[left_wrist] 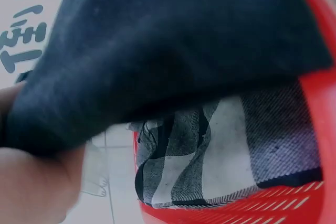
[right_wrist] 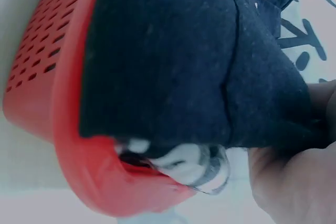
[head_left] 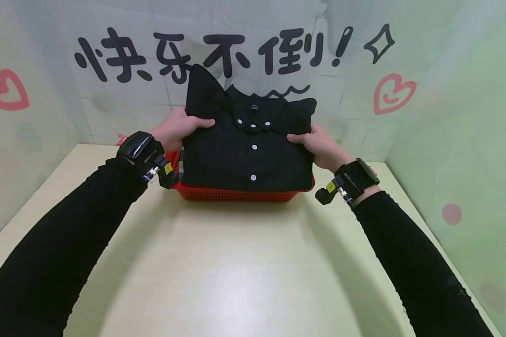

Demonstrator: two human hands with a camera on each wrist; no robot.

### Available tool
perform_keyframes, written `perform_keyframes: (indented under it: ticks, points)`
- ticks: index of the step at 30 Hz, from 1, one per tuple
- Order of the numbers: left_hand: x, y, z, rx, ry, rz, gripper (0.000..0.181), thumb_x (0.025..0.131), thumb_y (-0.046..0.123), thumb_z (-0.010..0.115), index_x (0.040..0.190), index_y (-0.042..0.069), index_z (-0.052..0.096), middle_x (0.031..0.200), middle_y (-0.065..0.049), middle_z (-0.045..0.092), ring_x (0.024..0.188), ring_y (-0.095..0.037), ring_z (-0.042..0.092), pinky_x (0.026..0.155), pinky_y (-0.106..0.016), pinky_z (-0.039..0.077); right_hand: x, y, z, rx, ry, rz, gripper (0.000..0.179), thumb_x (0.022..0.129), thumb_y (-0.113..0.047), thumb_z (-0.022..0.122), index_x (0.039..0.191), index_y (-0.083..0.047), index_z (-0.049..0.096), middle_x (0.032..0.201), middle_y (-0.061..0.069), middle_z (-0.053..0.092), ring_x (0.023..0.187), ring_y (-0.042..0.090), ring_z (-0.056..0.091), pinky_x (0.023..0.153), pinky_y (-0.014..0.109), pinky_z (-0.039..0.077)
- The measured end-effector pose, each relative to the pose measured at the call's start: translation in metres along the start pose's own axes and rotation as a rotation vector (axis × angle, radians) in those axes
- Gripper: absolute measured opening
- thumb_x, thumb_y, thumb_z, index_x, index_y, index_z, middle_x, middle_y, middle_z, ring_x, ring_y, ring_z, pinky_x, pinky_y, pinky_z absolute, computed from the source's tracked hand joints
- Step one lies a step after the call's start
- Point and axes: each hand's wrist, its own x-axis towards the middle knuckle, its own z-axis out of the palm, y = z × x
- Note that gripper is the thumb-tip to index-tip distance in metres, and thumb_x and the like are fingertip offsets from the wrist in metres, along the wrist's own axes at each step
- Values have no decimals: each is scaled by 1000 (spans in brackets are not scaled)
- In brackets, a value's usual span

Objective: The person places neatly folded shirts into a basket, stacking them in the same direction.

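A folded black button-up shirt with white buttons is held up over a red plastic basket. My left hand grips its left edge, thumb on the front and the other fingers behind the cloth. On the opposite edge my right hand pinches the fabric the same way. The shirt's lower edge overlaps the basket's front rim in the head view. Beneath it, a black-and-white checked cloth lies inside the basket, mostly hidden by the shirt.
The basket stands at the back of a pale wooden table, close to the rear wall sheet with its black lettering. Pale green panels with printed hearts and dots close in the sides.
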Motion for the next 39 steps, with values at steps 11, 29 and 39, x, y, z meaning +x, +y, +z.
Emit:
perform_keyframes:
  ticks: [11,29,39]
  points:
    - [14,-16,-7,16,39,-159,68,97,17,63,150,1,23,145,-18,36,120,-34,42,108,-44,35,16,10,17,-79,41,145,33,100,-4,54,130,-5,41,131,13,44,116,29,46,106,44,36]
    - [23,-25,-12,44,30,-225,69,98,18,62,150,-3,22,147,-18,33,121,-33,40,108,-42,35,25,12,15,-68,49,200,64,96,4,53,153,-3,23,153,14,27,132,29,30,114,43,23]
    - [24,-22,-16,21,20,-271,73,98,15,61,152,-3,17,154,-19,27,133,-34,36,110,-40,32,28,14,17,-39,119,106,64,90,17,50,147,-5,32,146,11,36,123,24,37,107,36,30]
